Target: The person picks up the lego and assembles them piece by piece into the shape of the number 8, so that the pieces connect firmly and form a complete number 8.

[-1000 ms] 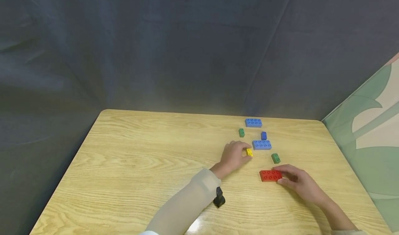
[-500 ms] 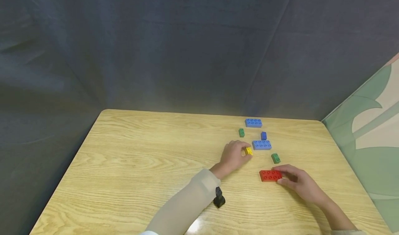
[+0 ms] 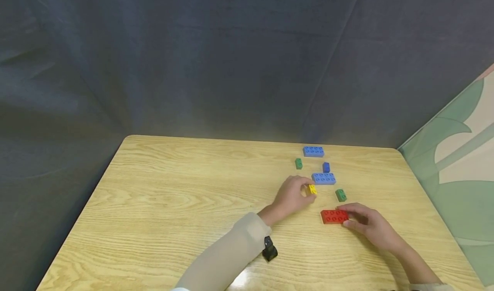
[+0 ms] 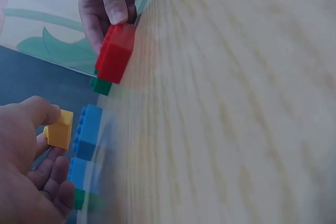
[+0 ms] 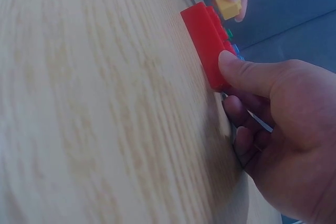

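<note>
My left hand (image 3: 294, 193) pinches a small yellow brick (image 3: 312, 189) between thumb and fingers, a little above the wooden table (image 3: 173, 205). The left wrist view shows that yellow brick (image 4: 59, 129) at the fingertips, beside a light blue brick (image 4: 86, 139). My right hand (image 3: 366, 223) grips the right end of a long red brick (image 3: 334, 216) that lies flat on the table. In the right wrist view my thumb presses the red brick (image 5: 207, 43) at its near end, and the yellow brick (image 5: 229, 7) shows beyond it.
Two long light blue bricks (image 3: 323, 178) (image 3: 313, 151), a small dark blue brick (image 3: 326, 167) and two small green bricks (image 3: 340, 195) (image 3: 298, 163) lie at the table's back right. A dark curtain hangs behind. A patterned panel (image 3: 459, 162) stands at the right.
My left hand has lifted the yellow brick slightly and carried it a little to the right. The right hand and red brick have stayed put.
</note>
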